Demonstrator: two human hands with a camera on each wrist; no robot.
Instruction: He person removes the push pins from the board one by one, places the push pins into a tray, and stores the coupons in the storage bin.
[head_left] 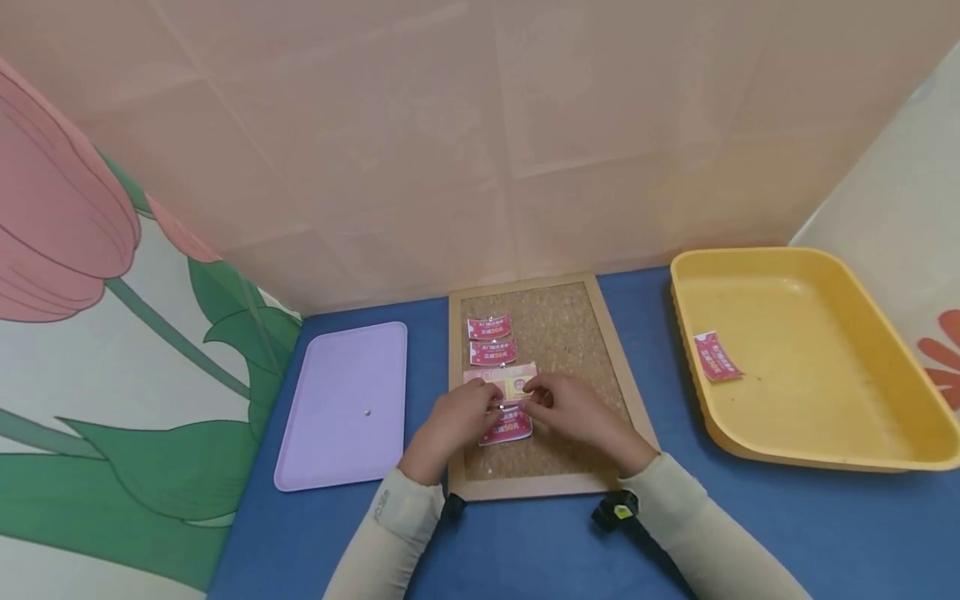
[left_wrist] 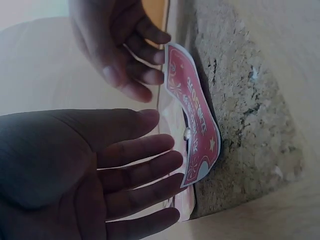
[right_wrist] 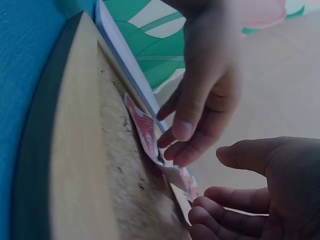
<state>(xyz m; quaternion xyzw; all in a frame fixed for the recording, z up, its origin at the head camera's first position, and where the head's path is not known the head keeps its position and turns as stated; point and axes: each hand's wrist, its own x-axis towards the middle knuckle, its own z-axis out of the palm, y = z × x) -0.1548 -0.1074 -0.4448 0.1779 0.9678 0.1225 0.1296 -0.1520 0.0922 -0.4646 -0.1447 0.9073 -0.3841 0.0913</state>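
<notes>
A wood-framed cork board (head_left: 558, 333) bears a column of red-pink coupons; two upper coupons (head_left: 489, 327) lie near its top. Lower down is a pink and yellow paper slip (head_left: 516, 386), with my left hand (head_left: 457, 417) at its left end and my right hand (head_left: 585, 414) at its right. Just beneath the fingers, the lowest coupon (left_wrist: 200, 112) curves away from the cork, a shiny pin head (left_wrist: 187, 133) at its edge. In the left wrist view, my left fingers extend loosely, thumb apart. My right fingers bend slightly without pinching; exact contact with the slip is unclear.
To the left, a purple tray (head_left: 330, 417) holds one small silvery piece (head_left: 367, 412). At the right stands a deep yellow tray (head_left: 832, 375) with a red-pink coupon (head_left: 716, 357) against its left side. Blue cloth (head_left: 525, 542) covers the table, and a pinkish wall rises behind.
</notes>
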